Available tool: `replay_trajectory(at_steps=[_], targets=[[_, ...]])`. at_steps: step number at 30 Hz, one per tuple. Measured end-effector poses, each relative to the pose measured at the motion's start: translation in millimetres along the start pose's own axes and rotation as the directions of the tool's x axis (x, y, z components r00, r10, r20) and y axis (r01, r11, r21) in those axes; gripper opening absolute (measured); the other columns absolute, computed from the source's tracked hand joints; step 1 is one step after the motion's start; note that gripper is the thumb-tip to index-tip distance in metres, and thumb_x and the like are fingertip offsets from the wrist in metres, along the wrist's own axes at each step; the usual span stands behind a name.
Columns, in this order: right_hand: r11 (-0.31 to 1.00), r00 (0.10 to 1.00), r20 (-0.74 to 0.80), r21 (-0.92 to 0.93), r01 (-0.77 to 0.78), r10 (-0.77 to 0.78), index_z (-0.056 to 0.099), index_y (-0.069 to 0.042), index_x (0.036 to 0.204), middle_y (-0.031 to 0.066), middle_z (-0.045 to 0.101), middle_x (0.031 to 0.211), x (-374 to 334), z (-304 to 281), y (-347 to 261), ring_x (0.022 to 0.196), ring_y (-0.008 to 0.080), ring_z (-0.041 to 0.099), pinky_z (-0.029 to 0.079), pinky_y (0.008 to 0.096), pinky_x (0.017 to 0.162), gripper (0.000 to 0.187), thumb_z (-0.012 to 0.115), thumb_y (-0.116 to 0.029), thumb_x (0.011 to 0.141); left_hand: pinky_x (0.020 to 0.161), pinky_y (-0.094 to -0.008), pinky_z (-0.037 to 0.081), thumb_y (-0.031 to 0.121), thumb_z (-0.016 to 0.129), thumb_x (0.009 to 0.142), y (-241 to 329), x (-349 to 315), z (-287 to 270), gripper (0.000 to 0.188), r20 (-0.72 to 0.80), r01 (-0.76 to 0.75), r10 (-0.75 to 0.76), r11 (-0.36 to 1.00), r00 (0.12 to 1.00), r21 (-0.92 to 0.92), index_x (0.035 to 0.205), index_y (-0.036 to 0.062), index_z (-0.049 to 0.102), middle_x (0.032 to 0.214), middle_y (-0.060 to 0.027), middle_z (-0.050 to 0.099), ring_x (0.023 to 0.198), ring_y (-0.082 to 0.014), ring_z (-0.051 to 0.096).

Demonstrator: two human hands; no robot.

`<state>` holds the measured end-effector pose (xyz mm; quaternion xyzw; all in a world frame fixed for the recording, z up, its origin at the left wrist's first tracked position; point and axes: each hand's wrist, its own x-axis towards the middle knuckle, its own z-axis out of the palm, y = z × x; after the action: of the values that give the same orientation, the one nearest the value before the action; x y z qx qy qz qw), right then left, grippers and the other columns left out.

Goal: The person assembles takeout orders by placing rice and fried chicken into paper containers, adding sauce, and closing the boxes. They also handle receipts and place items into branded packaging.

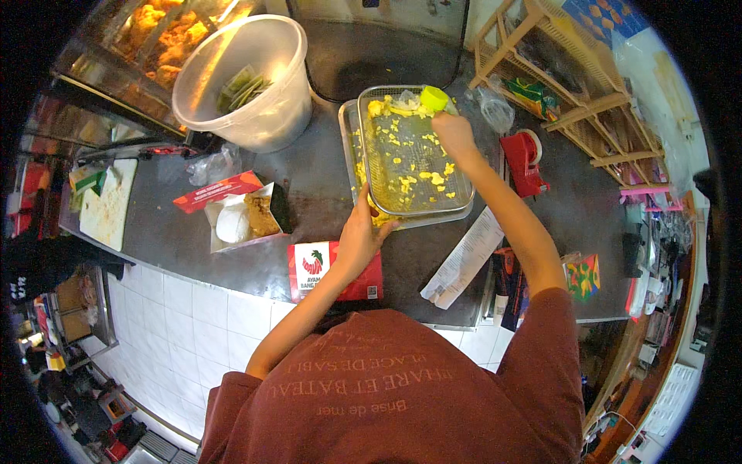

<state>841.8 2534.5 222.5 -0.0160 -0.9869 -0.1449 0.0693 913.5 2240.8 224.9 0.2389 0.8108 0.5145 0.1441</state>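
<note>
A rectangular wire-mesh basket (417,210) rests on a shallow metal tray (348,127) in the middle of the dark counter. Yellow crumbly pieces (433,178) are scattered over the mesh, with a thicker heap along its far edge. My left hand (362,232) is closed on the near left corner of basket and tray. At the basket's far right corner, my right hand (454,135) grips a lime-yellow cup (434,98), tilted down onto the mesh. The fingertips behind the cup are hidden.
To the left stand a big whitish bucket (290,108) with green packets inside and an open box (267,213) holding rice and food. A red box (359,271), a paper receipt (468,259) and a red tape dispenser (522,166) lie nearby. A wooden rack (572,112) is at the right.
</note>
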Motion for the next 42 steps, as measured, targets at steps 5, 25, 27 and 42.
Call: replay_trajectory(at_steps=[5, 25, 27, 42], targets=[[0.999, 0.999, 0.051, 0.037, -0.017, 0.015, 0.067, -0.007, 0.068, 0.0126, 0.065, 0.067, 8.5, 28.1, -38.4, 0.064, 0.0254, 0.067, 0.053, 0.0374, 0.054, 0.009, 0.059, -0.005, 0.071, 0.068, -0.0355, 0.048, 0.013, 0.063, 0.085, -11.2, 9.5, 6.1, 0.053, 0.021, 0.013, -0.013, 1.000, 1.000, -0.026, 0.129, -0.0066, 0.041, 0.093, -0.0193, 0.058, 0.078, -0.0266, 0.060], [0.938, 0.997, -0.067, 0.347, -0.002, 0.027, 0.064, 0.000, 0.065, 0.0204, 0.061, 0.062, -14.3, -18.5, -48.1, 0.060, 0.0343, 0.063, 0.051, 0.0438, 0.056, 0.021, 0.058, -0.017, 0.075, 0.061, -0.0288, 0.052, 0.001, 0.068, 0.075, -12.8, 29.2, 36.7, 0.070, -0.176, 0.064, -0.093, 0.984, 0.980, -0.166, 0.135, -0.0020, 0.033, 0.103, -0.0162, 0.049, 0.078, -0.0212, 0.058], [0.942, 0.997, 0.079, 0.337, -0.014, -0.013, 0.063, 0.001, 0.066, 0.0198, 0.060, 0.064, -20.8, -29.0, -64.4, 0.061, 0.0349, 0.062, 0.050, 0.0441, 0.058, 0.023, 0.058, -0.019, 0.078, 0.061, -0.0289, 0.052, 0.000, 0.068, 0.074, -16.6, 32.1, 33.8, 0.070, -0.133, 0.144, -0.180, 0.959, 0.975, -0.243, 0.135, -0.0028, 0.034, 0.102, -0.0156, 0.050, 0.080, -0.0213, 0.058], [0.849, 0.907, 0.020, 0.358, 0.387, -0.422, 0.061, -0.003, 0.065, 0.0185, 0.060, 0.064, -45.3, -23.4, -82.3, 0.061, 0.0338, 0.062, 0.050, 0.0432, 0.054, 0.014, 0.057, -0.014, 0.074, 0.064, -0.0295, 0.052, 0.007, 0.070, 0.073, -38.2, 41.9, -3.9, 0.052, -0.116, 0.154, -0.162, 0.985, 0.980, -0.075, 0.122, -0.0032, 0.053, 0.095, -0.0137, 0.059, 0.071, -0.0201, 0.063]])
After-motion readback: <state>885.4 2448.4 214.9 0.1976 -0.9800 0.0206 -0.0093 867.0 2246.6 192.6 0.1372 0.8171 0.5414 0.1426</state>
